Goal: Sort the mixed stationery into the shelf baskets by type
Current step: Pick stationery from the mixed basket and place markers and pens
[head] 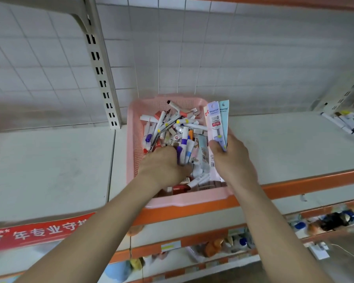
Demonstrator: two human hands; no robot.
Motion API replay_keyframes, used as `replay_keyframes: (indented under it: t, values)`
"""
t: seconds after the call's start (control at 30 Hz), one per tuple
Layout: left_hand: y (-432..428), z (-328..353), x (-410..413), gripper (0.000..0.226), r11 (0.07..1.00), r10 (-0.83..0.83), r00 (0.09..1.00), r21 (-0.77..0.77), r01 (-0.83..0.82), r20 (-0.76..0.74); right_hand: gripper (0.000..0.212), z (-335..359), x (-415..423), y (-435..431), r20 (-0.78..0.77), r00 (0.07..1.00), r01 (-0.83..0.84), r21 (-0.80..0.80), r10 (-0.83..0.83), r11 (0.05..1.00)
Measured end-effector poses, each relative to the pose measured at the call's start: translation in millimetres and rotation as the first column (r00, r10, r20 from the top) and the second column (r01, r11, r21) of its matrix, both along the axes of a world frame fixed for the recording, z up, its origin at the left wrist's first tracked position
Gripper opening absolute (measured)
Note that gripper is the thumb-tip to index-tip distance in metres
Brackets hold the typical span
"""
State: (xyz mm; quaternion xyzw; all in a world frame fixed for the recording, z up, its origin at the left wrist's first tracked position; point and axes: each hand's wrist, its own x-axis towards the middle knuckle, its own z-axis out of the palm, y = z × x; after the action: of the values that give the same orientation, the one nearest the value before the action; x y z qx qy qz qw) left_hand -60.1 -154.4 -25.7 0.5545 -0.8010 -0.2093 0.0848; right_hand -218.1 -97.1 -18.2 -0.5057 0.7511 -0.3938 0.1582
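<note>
Flat refill packets [218, 123] are fanning up out of the right hand [232, 160], a lilac one and a teal one in front, a paler one behind. Judging them very light, thin and bendy, with a glossy film that is likely slippery. The fingers [215, 145] are pinching the bottom ends, thumb on the front. Gripping low is letting the tops splay, so taking hold nearer the middle would probably be keeping the stack squarer.

Just beside and below them, the mixed stationery [172, 127] is lying heaped in the pink basket [132, 139]: white markers with purple, yellow and orange caps, small eraser-like blocks, more packets along the right wall. The markers are looking stiff, light and round, so probably rolling easily; best pinched across the barrel. The packets are overlapping each other and may be sliding off in a bunch.

The left hand [164, 166] is reaching into the heap, knuckles up, fingers buried among the markers; cannot tell whether it is gripping anything.

The basket is sitting on the grey shelf [49, 164], its near rim overhanging the orange edge [294, 186]. A few loose markers [343, 121] are lying on the same shelf, well apart at far right. No other baskets are showing on this shelf. A red banner [35, 231] is hanging on the shelf front at lower left.
</note>
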Motion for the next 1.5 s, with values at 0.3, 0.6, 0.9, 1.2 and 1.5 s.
replay_keyframes:
  t: [0.3,0.6,0.9,1.2,1.5]
  values:
    - [0.3,5.8,1.6,0.01,0.999,0.017,0.77,-0.014,-0.033,-0.638,0.042,-1.3,-0.2,3.4,0.205,0.977,-0.037,-0.084,0.054,0.996]
    - [0.2,20.9,10.1,0.027,0.966,0.167,0.348,0.083,-0.244,-0.922,0.028,-0.7,-4.7,2.1,0.358,0.917,-0.114,-0.193,0.178,0.975]
    - [3.1,31.1,8.9,0.028,0.983,0.178,0.323,0.179,-0.028,-0.929,0.038,11.7,4.0,-5.8,0.345,0.91,-0.156,-0.227,0.229,0.961]
    - [5.1,56.8,9.1,0.03,0.967,0.213,0.214,0.237,0.094,-0.953,0.024,39.1,33.9,-16.0,0.344,0.856,-0.293,-0.292,0.386,0.91]
    - [12.1,45.4,68.7,0.028,0.938,0.345,0.127,0.336,-0.089,-0.93,0.018,40.8,102.4,-20.2,0.386,0.763,-0.462,-0.236,0.519,0.855]
